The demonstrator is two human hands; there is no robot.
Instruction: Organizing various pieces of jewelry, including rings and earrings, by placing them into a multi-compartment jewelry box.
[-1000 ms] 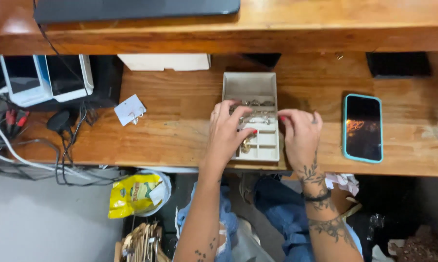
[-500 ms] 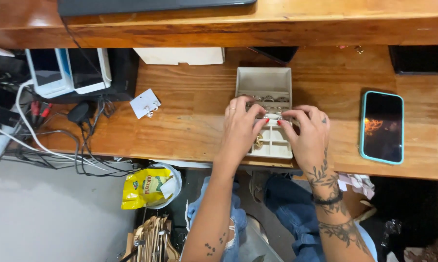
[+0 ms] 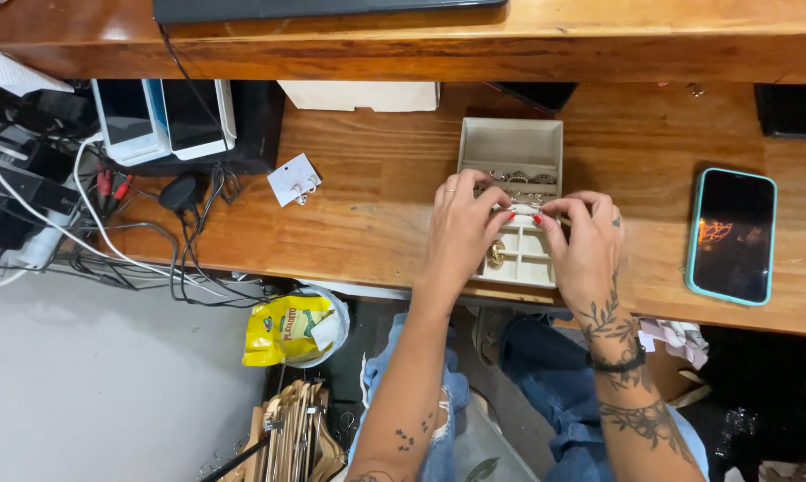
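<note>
While both forearms reach up from the near edge of the wooden desk (image 3: 376,196), I see the hands meeting over the small cream compartmented jewellery box (image 3: 511,147), which sits near the desk's front edge. My left hand (image 3: 463,230) lies palm down over the box's left side, fingers curled toward its middle row. My right hand (image 3: 588,243) arches over the box's right side, its grip pinched on something thin I cannot identify. Whether the left grip holds anything I cannot tell. Right of the box lies a teal-cased phone (image 3: 731,236); left of it, a white earring card (image 3: 294,179).
</note>
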